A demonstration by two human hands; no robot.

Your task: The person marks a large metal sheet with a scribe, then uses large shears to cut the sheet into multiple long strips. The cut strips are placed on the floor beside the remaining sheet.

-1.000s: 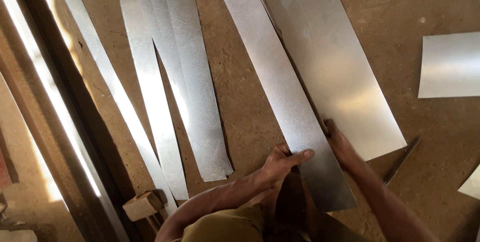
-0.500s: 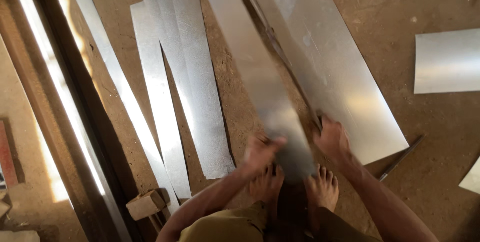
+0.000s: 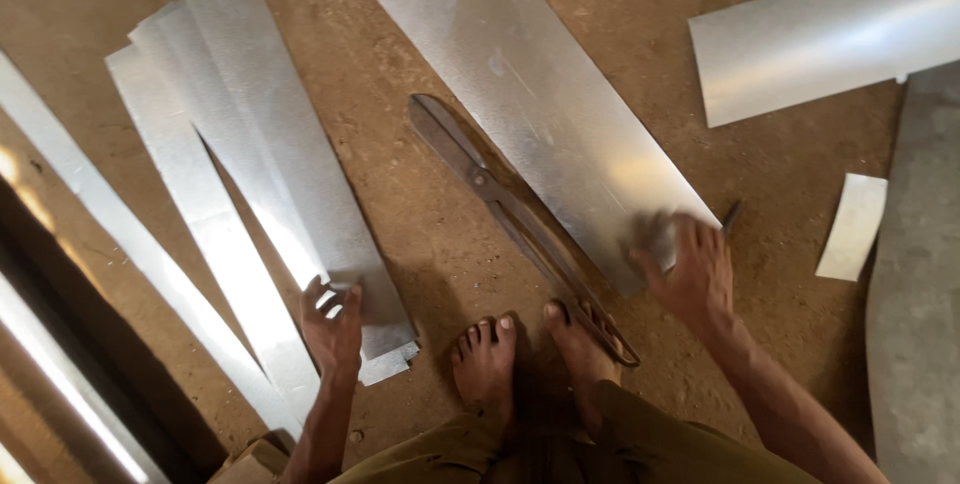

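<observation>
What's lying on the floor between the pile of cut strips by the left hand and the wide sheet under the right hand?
Head view: long metal shears lie on the bare dirt floor between them.

1. At the bottom of the frame I see my olive-brown trousers (image 3: 560, 449).
2. My feet (image 3: 485, 359) are bare, no footwear.
3. Left hand (image 3: 333, 327) and right hand (image 3: 690, 274): ungloved, forearms unsleeved.

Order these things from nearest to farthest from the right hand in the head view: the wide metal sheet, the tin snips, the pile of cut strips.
From the right hand:
1. Wide metal sheet: touching it, under the fingers.
2. Tin snips: on the floor along the sheet's left edge.
3. Pile of cut strips: far left, by the left hand.
</observation>
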